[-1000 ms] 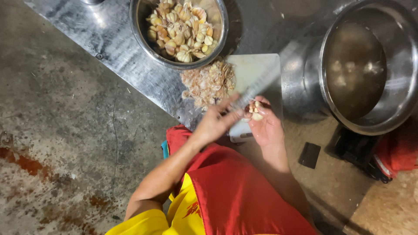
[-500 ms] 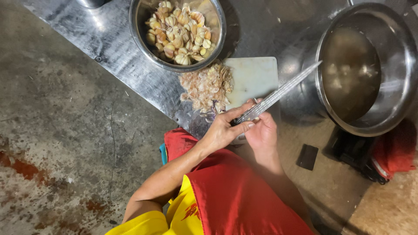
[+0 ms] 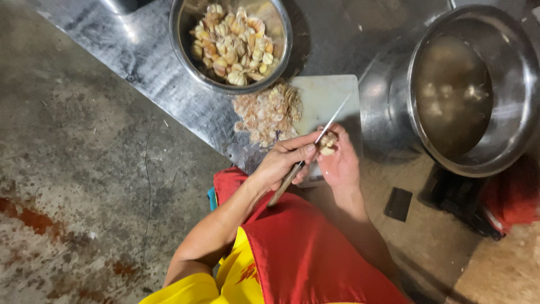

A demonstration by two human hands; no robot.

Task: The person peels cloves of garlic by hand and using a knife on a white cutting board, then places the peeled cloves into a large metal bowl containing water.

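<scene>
A steel tabletop (image 3: 169, 73) carries everything, well beyond the fingers. To the right of the hands stands a big steel pot (image 3: 523, 84) of murky liquid with pale lumps in it. Up and left of the fingers sits a steel bowl (image 3: 180, 53) full of cloves (image 3: 233, 42). Between the bowl and the hands lies a white cutting board (image 3: 329, 95), with a heap of papery peels (image 3: 267, 112) on its left edge, just above the left hand's knuckles. The left hand (image 3: 281, 163) is clenched around the handle of a knife (image 3: 306, 155); the thin blade runs up and right, past the fingers, over the board. The right hand (image 3: 340, 163) sits just beside the left, its fingers grasping a small pale clove (image 3: 327, 143) at the fingertips, touching the blade. Both hands hover over the board's near edge, above a red apron (image 3: 315, 253). A small dark tile (image 3: 398, 204) lies on the floor, right of the right wrist.
</scene>
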